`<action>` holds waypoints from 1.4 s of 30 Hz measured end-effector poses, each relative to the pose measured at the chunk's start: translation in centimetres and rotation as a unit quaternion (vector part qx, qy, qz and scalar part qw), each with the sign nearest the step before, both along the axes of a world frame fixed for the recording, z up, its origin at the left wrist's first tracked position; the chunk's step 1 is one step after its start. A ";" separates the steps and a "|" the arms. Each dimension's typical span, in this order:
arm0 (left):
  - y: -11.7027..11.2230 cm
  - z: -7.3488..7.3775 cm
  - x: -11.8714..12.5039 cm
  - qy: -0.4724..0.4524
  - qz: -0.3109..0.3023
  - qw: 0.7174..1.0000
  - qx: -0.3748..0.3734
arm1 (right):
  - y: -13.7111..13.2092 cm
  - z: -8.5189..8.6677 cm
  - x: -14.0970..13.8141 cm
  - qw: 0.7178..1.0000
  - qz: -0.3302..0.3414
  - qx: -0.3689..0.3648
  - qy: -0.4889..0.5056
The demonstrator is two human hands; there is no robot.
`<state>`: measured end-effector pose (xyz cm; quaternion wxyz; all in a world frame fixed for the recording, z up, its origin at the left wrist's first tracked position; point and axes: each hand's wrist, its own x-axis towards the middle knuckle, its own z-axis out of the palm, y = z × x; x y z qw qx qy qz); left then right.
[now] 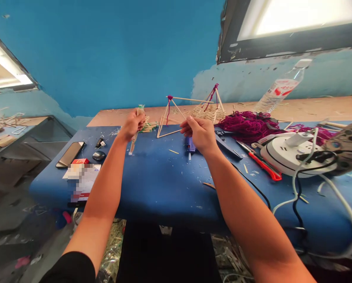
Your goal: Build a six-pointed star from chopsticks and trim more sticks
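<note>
Left grip (133,122) closed round slim packet (133,143), contents unclear, over desk (164,177) left of stick frame (169,133). Right grip (201,133) at frame's right side, fingertips drawn in; can't tell whether they pinch a stick. Frame stands at far side; sideways tug from me could tip it or loosen corner. Glue gun (190,144) just below my right fingers: careless dip could knock it, or burn me if hot. Forearm could snag black cable (254,184).
</note>
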<state>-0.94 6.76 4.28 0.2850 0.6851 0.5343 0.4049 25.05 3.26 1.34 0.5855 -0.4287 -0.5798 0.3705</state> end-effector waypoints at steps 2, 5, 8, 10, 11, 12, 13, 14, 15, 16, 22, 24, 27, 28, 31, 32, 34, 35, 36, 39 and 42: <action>-1.4 1.1 1.5 -0.234 -0.052 0.968 0.066 | -0.1 0.0 0.0 1.000 -0.002 0.005 -0.007; -4.0 2.8 3.4 -0.396 -0.079 0.907 0.120 | -0.2 0.1 -0.2 1.000 -0.001 0.013 -0.011; -5.6 2.7 4.7 -0.452 -0.060 0.882 0.122 | -0.2 0.0 -0.4 1.000 -0.001 0.020 -0.005; -5.9 0.7 5.8 -0.450 -0.049 0.887 0.088 | -0.2 -0.1 -0.4 1.000 -0.004 0.024 -0.006; -5.8 -0.6 6.4 -0.431 -0.044 0.900 0.049 | -0.2 -0.2 -0.5 1.000 -0.005 0.024 -0.008; -5.7 -2.1 7.1 -0.397 -0.037 0.917 -0.003 | -0.1 -0.2 -0.5 1.000 -0.005 0.023 -0.010; -5.6 -3.5 7.8 -0.381 -0.043 0.923 -0.033 | 0.0 -0.3 -0.5 1.000 -0.005 0.021 -0.012; -5.5 -4.8 8.4 -0.370 -0.055 0.926 -0.053 | 0.0 -0.4 -0.5 1.000 -0.005 0.020 -0.012; -5.4 -5.8 8.9 -0.366 -0.063 0.926 -0.063 | 0.0 -0.5 -0.5 1.000 -0.005 0.019 -0.012; -5.3 -6.4 9.1 -0.369 -0.063 0.925 -0.066 | 0.1 -0.6 -0.6 1.000 -0.004 0.020 -0.012; -5.3 -6.2 7.3 -0.410 -0.028 0.910 -0.057 | -0.6 -0.8 -1.6 0.999 0.035 0.025 -0.026; -5.3 -6.0 6.7 -0.413 -0.029 0.908 -0.059 | -1.0 -0.8 -2.0 0.998 0.044 0.029 -0.032; -5.0 -6.4 6.4 -0.409 -0.042 0.909 -0.068 | -1.5 -0.6 -2.6 0.995 0.068 0.045 -0.050; -4.9 -6.6 6.4 -0.408 -0.046 0.909 -0.070 | -1.6 -0.6 -2.7 0.994 0.077 0.055 -0.055; -4.7 -7.2 6.4 -0.402 -0.056 0.911 -0.072 | -1.7 -0.6 -3.1 0.991 0.093 0.077 -0.063; -4.7 -7.4 6.4 -0.398 -0.060 0.912 -0.073 | -1.7 -0.7 -3.3 0.990 0.097 0.079 -0.066; -4.6 -7.9 6.9 -0.386 -0.071 0.917 -0.078 | -1.7 -0.8 -3.8 0.988 0.111 0.076 -0.075; -4.5 -8.2 7.2 -0.378 -0.078 0.919 -0.081 | -1.8 -0.9 -4.1 0.987 0.119 0.075 -0.078; -4.4 -8.5 7.7 -0.370 -0.084 0.922 -0.082 | -1.9 -1.0 -4.4 0.986 0.126 0.073 -0.078; -3.9 -9.3 8.9 -0.351 -0.105 0.927 -0.081 | -2.2 -1.1 -5.3 0.989 0.130 0.050 -0.058; -3.5 -9.8 9.4 -0.345 -0.118 0.927 -0.081 | -2.6 -1.2 -5.8 0.988 0.143 0.014 -0.052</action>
